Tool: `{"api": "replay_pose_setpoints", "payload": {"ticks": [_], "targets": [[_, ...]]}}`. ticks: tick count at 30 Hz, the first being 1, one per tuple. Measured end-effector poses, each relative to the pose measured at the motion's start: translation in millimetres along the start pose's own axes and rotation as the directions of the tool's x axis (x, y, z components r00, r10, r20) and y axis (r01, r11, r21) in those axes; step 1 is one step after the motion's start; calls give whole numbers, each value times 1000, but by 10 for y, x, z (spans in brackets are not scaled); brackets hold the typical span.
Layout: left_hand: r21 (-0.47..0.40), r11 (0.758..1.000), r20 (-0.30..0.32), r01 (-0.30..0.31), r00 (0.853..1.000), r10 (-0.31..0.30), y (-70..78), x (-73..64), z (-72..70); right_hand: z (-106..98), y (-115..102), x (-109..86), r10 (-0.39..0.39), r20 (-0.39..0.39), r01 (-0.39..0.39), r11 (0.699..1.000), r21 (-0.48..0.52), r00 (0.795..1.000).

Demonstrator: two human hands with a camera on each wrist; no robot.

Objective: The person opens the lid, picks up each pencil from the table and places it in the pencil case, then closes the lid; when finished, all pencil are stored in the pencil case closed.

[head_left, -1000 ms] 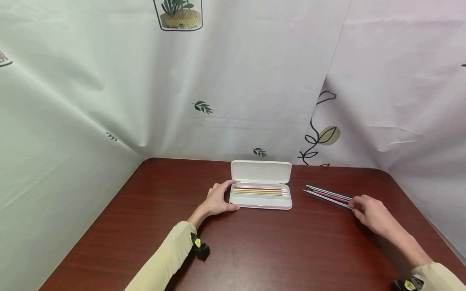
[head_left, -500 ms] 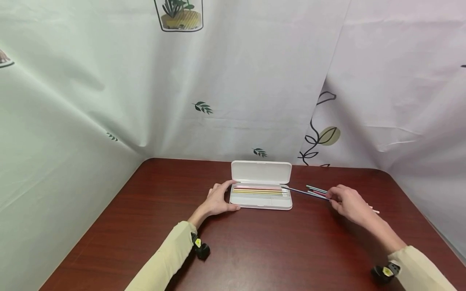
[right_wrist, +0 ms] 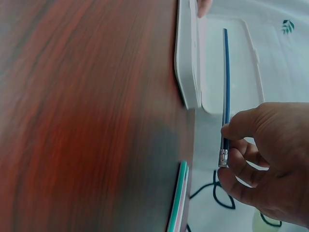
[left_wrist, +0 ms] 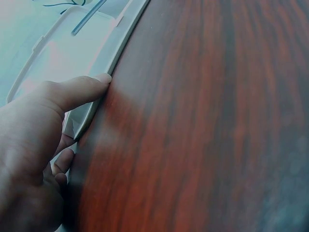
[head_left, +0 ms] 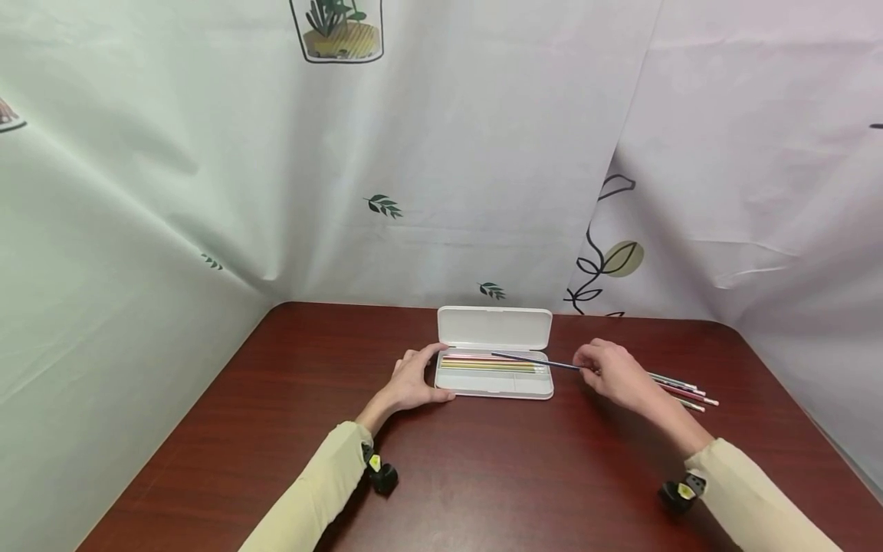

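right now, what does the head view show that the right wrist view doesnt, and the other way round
Head only: the pencils lying inside the case, and the left sleeve.

Right wrist only: the metal band near the end of the blue pencil, hidden behind the right hand in the head view.

Both: that hand holding that pencil, the open case, the loose pencils, the table, and the left hand, just fingertips in the wrist view.
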State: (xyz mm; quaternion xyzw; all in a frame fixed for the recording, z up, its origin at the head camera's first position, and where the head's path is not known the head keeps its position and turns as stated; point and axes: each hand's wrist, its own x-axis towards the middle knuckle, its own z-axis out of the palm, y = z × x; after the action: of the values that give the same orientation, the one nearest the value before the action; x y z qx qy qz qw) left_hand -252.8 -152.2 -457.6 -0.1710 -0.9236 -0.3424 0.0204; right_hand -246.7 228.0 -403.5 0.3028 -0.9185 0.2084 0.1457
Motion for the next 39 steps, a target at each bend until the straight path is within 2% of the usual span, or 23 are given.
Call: {"api": "replay_pose_setpoints", "payload": {"ticks": [12, 18, 23, 39], "targets": [[-7, 1000, -3, 4, 1000, -4, 7, -2, 0, 217, -155, 280, -84, 40, 84, 996, -2, 996], [-5, 1000, -8, 0, 1000, 0, 14, -1, 0, 303, -238, 397, -97, 69, 98, 995, -5, 993], [-13, 1000, -10, -2, 1000, 2, 18, -7, 5, 361, -289, 448, -91, 95, 90, 996, 18, 991], [-18, 1000, -12, 10, 1000, -11, 26, -14, 7, 498, -318, 531, -122, 103, 120, 993, 24, 987]]}}
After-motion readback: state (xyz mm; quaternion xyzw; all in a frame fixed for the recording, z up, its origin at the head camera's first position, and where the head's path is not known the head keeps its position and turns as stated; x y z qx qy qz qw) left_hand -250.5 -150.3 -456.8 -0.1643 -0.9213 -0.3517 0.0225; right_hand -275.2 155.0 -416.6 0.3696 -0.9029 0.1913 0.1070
